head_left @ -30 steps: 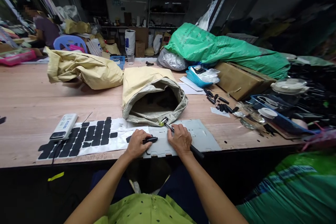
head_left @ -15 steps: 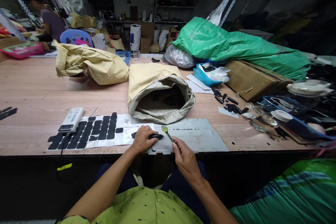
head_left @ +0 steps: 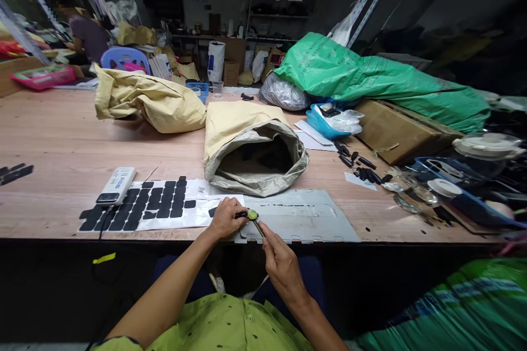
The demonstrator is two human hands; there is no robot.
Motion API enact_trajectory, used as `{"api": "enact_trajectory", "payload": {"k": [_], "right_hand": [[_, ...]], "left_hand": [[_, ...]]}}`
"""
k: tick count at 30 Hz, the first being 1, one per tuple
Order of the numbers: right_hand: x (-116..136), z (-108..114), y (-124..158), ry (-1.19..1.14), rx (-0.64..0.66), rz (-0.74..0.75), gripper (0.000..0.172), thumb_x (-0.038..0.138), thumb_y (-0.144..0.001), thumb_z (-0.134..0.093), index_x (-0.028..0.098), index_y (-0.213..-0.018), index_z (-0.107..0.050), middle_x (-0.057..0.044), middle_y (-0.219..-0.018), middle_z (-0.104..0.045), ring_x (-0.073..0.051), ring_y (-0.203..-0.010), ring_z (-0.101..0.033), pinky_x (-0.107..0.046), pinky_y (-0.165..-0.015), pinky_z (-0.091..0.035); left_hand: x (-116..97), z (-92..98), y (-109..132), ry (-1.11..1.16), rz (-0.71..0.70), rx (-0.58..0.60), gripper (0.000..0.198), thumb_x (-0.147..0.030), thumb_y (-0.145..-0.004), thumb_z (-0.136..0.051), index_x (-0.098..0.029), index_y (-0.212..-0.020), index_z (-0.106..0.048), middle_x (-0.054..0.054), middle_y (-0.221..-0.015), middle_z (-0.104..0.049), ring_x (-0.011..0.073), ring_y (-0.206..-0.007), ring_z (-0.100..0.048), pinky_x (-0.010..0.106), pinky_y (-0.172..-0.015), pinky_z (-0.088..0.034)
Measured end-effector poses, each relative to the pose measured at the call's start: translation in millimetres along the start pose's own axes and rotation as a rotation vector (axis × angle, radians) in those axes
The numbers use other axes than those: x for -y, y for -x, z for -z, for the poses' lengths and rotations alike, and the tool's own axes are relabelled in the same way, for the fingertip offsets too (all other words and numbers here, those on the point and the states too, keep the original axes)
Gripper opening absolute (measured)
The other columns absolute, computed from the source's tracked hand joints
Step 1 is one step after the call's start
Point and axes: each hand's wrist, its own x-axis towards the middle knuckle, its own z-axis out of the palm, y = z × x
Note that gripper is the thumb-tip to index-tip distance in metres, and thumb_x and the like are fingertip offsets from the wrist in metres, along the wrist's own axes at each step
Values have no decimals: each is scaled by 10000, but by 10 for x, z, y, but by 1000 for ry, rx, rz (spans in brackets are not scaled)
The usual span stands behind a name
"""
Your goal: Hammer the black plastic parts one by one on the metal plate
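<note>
The fingers of my left hand (head_left: 223, 220) pinch a slim black piece (head_left: 241, 215) between thumb and forefinger, its right end projecting past the fingertips. The fingers of my right hand (head_left: 284, 263) are closed round a hammer-like tool (head_left: 258, 227), most of the handle being hidden in the grip. Principal relation: the tool's round yellow-green head (head_left: 252, 214) lies ahead and to the left of my right fingers, at the free end of the black piece; whether the two touch, I cannot tell. My left hand is the nearer to the piece, which it grips. The long axis of the piece runs crosswise, roughly parallel to the near edge of the desk (head_left: 61, 142), the free end pointing right. The tool's long axis slants across it, head pointing forward and left, away from my body. Beneath: a grey board (head_left: 308, 219). To the left: a white sheet (head_left: 200, 221) bearing black patches (head_left: 164, 203). Just beyond the board: a pale sack (head_left: 236, 118), its open mouth facing me.
</note>
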Motion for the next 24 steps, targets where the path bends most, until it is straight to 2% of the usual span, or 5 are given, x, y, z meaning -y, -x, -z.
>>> {"api": "enact_trajectory", "payload": {"k": [6, 14, 17, 21, 24], "right_hand": [[-32, 62, 2, 2, -79, -10, 430, 246, -986, -426, 236, -1402, -536, -63, -1307, -648, -171, -1170, -636, -299, -1007, -525], [-161, 104, -45, 68, -79, -70, 416, 307, -989, -401, 224, -1358, -574, -70, -1281, -661, -188, -1149, -638, -333, -974, -530], [-290, 213, -212, 225, -175, -114, 410, 325, -986, -391, 210, -1317, -604, -86, -1185, -690, -200, -1032, -653, -324, -864, -525], [-526, 318, -425, 569, -177, -113, 341, 251, -959, -417, 182, -1149, -691, -82, -907, -683, -198, -820, -570, -311, -745, -424], [-638, 295, -480, 698, -196, -109, 302, 195, -935, -447, 189, -1096, -702, -80, -929, -648, -187, -791, -494, -306, -704, -355]], "left_hand": [[-8, -1, 0, -27, 13, 3, 257, -267, -784, -713, -270, -1034, -773, 33, -896, -643, 220, -924, -524, 354, -839, -415], [-39, 24, 9, -4, 16, -3, 238, -280, -799, -696, -257, -1023, -772, 33, -871, -640, 221, -909, -524, 361, -826, -420], [-51, 40, 10, 3, 10, -8, 235, -282, -800, -692, -252, -1021, -768, 29, -869, -632, 217, -909, -528, 355, -827, -423], [-53, 55, 17, -9, -2, -6, 232, -278, -797, -691, -239, -1014, -762, 28, -870, -628, 216, -912, -528, 349, -826, -421], [-36, 51, 17, -11, -13, -6, 237, -297, -803, -688, -235, -1022, -755, 31, -875, -629, 216, -909, -526, 348, -828, -417]]}}
